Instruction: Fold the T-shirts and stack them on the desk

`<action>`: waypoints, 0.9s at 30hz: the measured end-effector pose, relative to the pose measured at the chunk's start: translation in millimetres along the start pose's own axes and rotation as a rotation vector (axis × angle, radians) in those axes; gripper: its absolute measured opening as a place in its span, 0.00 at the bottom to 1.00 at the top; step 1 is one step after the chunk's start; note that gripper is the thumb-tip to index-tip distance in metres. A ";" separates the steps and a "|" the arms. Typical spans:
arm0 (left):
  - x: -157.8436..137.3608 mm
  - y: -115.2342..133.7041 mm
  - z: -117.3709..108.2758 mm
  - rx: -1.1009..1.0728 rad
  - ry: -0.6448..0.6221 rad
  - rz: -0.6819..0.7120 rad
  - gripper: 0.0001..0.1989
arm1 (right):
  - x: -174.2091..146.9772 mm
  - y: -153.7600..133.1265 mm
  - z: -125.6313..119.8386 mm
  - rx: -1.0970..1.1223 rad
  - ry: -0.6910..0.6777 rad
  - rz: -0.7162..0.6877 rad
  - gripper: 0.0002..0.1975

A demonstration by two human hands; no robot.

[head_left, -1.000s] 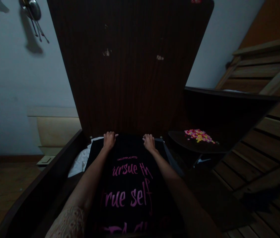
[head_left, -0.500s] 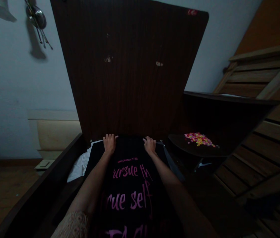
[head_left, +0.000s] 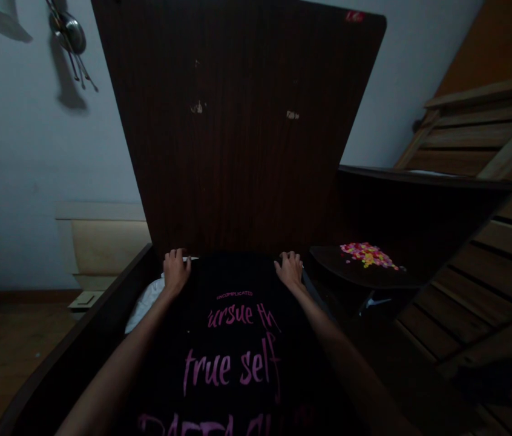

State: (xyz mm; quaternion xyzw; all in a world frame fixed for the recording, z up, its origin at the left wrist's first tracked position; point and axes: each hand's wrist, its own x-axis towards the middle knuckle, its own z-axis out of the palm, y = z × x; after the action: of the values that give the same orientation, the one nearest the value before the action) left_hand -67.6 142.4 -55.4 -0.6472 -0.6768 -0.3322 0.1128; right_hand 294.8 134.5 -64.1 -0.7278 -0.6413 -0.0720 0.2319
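Note:
A black garment with pink lettering lies spread in front of me, inside a dark wooden frame. Its near part runs out of the bottom of the view. My left hand rests on the garment's far left corner, fingers stretched forward and thumb apart. On the far right corner lies my right hand, its fingers likewise extended and slightly spread. Both palms face down, so the cloth directly beneath them is hidden. White cloth shows beside the garment at the left.
A tall dark wooden panel stands just beyond my hands. Along the left runs a dark side board. Colourful small pieces are heaped on a low curved shelf at right. Wooden slats rise farther right.
My hands have moved apart, the left one leftward and the right one rightward, toward the garment's far corners. More of the lettering shows between my forearms.

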 end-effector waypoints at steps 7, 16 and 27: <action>-15.3 -57.9 -7.9 -0.098 -0.230 -0.179 0.15 | -12.0 62.8 -7.9 0.047 -0.140 0.236 0.21; -2.0 -66.9 6.5 -0.438 -0.298 -0.622 0.13 | 13.2 75.9 -2.9 0.345 -0.252 0.444 0.09; 0.2 -52.9 -7.7 -0.694 -0.357 -0.647 0.17 | 23.2 70.8 1.6 0.469 -0.177 0.470 0.11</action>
State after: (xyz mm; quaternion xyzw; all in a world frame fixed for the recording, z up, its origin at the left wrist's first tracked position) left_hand -120.0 141.1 -65.5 -0.4506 -0.7011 -0.4396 -0.3349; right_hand 366.9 151.1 -73.6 -0.7858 -0.4730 0.1962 0.3468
